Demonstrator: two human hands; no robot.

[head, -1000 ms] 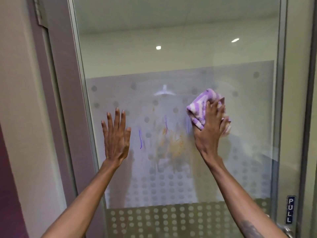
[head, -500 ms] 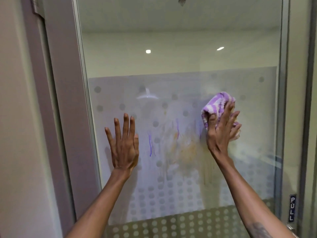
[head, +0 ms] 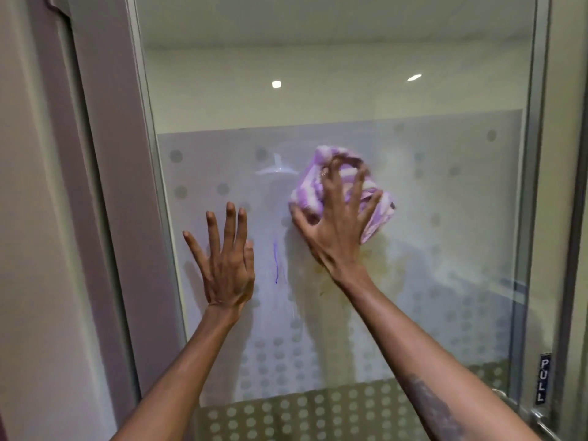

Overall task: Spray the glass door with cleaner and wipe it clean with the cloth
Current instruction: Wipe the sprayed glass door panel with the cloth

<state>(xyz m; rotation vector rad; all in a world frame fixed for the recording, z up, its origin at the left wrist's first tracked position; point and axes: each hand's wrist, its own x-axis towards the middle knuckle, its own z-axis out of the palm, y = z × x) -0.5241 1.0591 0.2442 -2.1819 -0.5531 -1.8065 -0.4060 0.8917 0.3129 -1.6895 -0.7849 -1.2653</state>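
Right hand: the right hand [head: 337,230] presses a bunched purple-and-white striped cloth [head: 342,192] to the glass door [head: 445,218], fingers [head: 359,186] spread and curled into the fabric.
Left hand: the left hand [head: 227,265] lies flat on the pane at the cloth's 8 o'clock, fingers splayed wide, holding nothing.
Cloth: on the frosted, dotted band, just beside a clear suction hook [head: 277,167] at its 10 o'clock.
Marks: a purple streak [head: 276,265] runs between the hands; yellowish smears [head: 375,275] spread at the cloth's 6 o'clock.
Door edge: a "PULL" label [head: 544,381] at 4 o'clock, above a metal handle [head: 537,418].
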